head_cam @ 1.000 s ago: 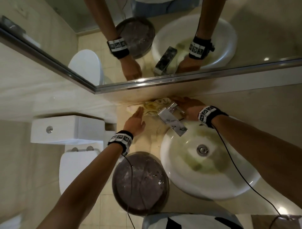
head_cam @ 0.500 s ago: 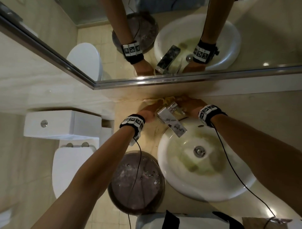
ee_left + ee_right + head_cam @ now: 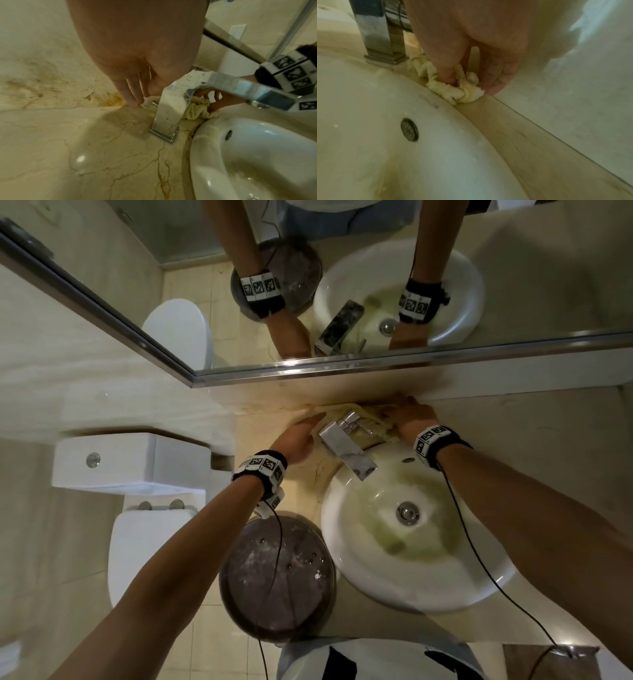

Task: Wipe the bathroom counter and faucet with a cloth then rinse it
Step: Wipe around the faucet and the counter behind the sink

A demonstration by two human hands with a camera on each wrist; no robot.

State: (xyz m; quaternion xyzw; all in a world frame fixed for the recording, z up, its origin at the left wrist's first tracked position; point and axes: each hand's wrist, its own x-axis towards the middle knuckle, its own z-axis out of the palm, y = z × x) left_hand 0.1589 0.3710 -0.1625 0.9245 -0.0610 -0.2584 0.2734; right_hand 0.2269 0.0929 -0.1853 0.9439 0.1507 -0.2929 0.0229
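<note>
A: Well, nearest the camera both forearms are reaching out over the counter (image 3: 565, 419), each wearing a black wristband with printed markers and a thin cable trailing back.

B: And what are the hands doing?

A: The left hand (image 3: 298, 440) is lying to the left of the chrome faucet (image 3: 346, 446), fingers (image 3: 130, 94) straight and close together, tips touching the marble where the counter is meeting the backsplash (image 3: 42, 60). It is gripping nothing. The right hand (image 3: 411, 414) is sitting behind and to the right of the faucet, its fingers curling into a bunched pale yellow cloth (image 3: 453, 86) and pressing it onto the counter.

B: Where exactly is the cloth lying?

A: It is wedged in the narrow strip between the rim of the white round basin (image 3: 428, 594) and the wall, running behind the faucet's base toward the left fingertips.

B: And the surfaces around it?

A: The marble is showing brown veins and a rusty stain on the backsplash. The basin is looking yellowed around its drain (image 3: 407, 511). Below the counter's left end a dark round bin (image 3: 274, 577) is standing beside a white toilet (image 3: 137, 501), and farther back a framed mirror (image 3: 513, 268) is reflecting both hands and the faucet.
</note>
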